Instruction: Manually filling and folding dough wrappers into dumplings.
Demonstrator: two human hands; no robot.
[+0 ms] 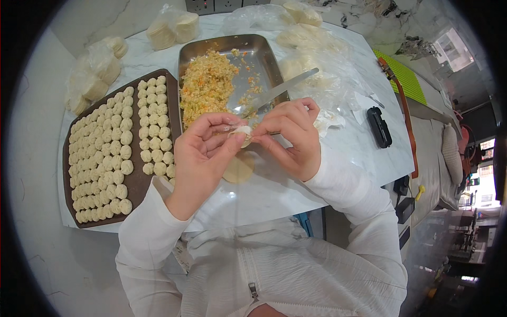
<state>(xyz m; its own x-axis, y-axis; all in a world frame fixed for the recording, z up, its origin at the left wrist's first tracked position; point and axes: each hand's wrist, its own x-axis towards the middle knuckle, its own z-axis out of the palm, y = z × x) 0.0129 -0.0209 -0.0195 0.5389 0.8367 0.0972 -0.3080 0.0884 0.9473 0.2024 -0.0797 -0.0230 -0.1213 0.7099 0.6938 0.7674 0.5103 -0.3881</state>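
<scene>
My left hand (208, 152) holds a small dough dumpling (242, 134) between thumb and fingers. The thumb and index finger of my right hand (291, 132) pinch the dumpling's right edge. Below them a round dough wrapper (239, 168) lies on the marble-patterned table. Behind my hands stands a metal tray (263, 47) with chopped filling (208, 81) heaped in its left part. A flat metal blade (283, 89) leans over the tray's right rim, its lower end by the filling. To the left, rows of formed dumplings (107, 146) cover much of a brown tray (136, 186).
Stacks of wrappers in plastic bags (172, 29) stand along the back, with more at the far left (95, 73). Crumpled plastic bags (324, 67) lie right of the metal tray. A black plastic object (379, 126) and a brown strap (404, 115) are near the right edge.
</scene>
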